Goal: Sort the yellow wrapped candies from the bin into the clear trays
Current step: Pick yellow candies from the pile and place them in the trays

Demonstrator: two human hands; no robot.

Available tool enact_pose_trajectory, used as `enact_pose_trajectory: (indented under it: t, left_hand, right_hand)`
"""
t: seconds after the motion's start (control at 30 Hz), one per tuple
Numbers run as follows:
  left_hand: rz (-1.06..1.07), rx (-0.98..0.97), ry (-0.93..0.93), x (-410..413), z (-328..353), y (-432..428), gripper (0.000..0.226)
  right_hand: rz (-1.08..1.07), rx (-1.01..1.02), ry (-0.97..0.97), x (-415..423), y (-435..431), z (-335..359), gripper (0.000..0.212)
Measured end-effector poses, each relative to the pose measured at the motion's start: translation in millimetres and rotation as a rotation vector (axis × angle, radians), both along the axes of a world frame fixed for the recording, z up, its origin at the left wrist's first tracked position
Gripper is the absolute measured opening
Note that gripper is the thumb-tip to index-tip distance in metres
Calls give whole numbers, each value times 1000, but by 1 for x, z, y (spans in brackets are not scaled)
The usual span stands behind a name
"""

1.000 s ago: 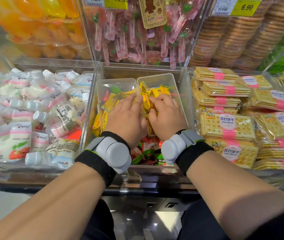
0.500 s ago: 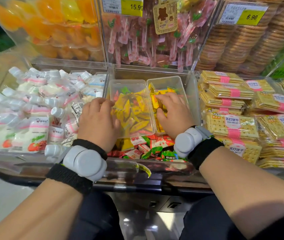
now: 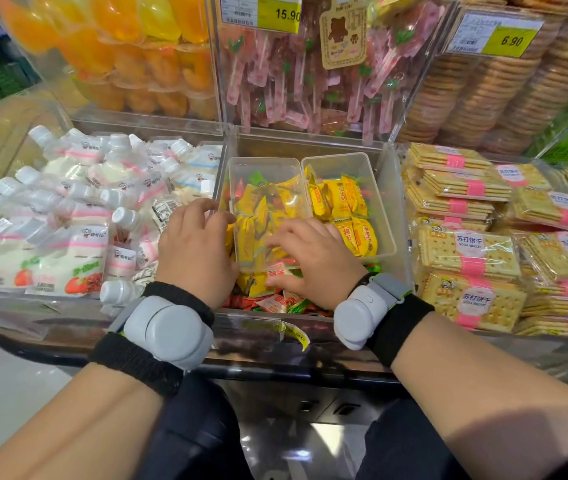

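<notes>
Nearest, 2 grey wrist units [image 3: 168,330] on black bands, 1 per forearm. Just beyond, bin [image 3: 392,202] with clear walls; loose red, green and white sweets [image 3: 277,303] along its near edge, 1 yellow piece among them. Inside bin, 2 clear trays side by side, long walls just beside each other: left tray [image 3: 264,160], right tray [image 3: 381,209]. Grips left tray by its left wall with left hand [image 3: 196,249], fingers curled over the rim. Lays right hand [image 3: 315,263] across the near end of the same tray, fingers slightly spread on top, thumb stretched along below the near edge; cannot tell whether this hand clamps the tray or only rests on it. Yellow candies [image 3: 261,209] in both trays: piled in left tray, with a few red and green pieces showing at its far end; packed in right tray. Left of bin, white spouted pouches [image 3: 68,220]. Right of bin, cracker packs [image 3: 466,252] with pink bands. Farthest, upper bins of orange jelly cups [image 3: 119,46], pink lollipops [image 3: 293,84] and round biscuits [image 3: 483,95], with price tags 15.90 [image 3: 261,12] and 6.90 [image 3: 495,36].
</notes>
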State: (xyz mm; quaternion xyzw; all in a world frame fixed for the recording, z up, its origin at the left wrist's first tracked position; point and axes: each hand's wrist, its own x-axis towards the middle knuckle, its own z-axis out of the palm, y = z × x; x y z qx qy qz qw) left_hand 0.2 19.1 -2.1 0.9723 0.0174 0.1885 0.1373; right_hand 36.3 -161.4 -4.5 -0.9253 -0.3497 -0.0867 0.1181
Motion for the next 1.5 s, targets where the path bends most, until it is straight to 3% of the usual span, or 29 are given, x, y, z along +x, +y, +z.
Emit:
enact_pose_trajectory:
  t: [0.33, 0.53, 0.83, 1.17, 1.5]
  left_hand:
    - [16, -1, -1, 2, -6, 3, 28]
    - [23, -6, 25, -2, -8, -6, 33]
    - [17, 22, -43, -3, -8, -11, 10]
    - [-66, 51, -189, -11, 1, -15, 8]
    - [-223, -112, -141, -16, 20, -36, 7]
  right_hand:
    - [-57, 212, -184, 1, 4, -10, 22]
    - [-75, 235, -188, 3, 3, -12, 10]
    - [-43, 177, -163, 4, 2, -12, 18]
    - [-39, 227, -63, 2, 1, -4, 16]
    - [23, 223, -23, -1, -1, -2, 37]
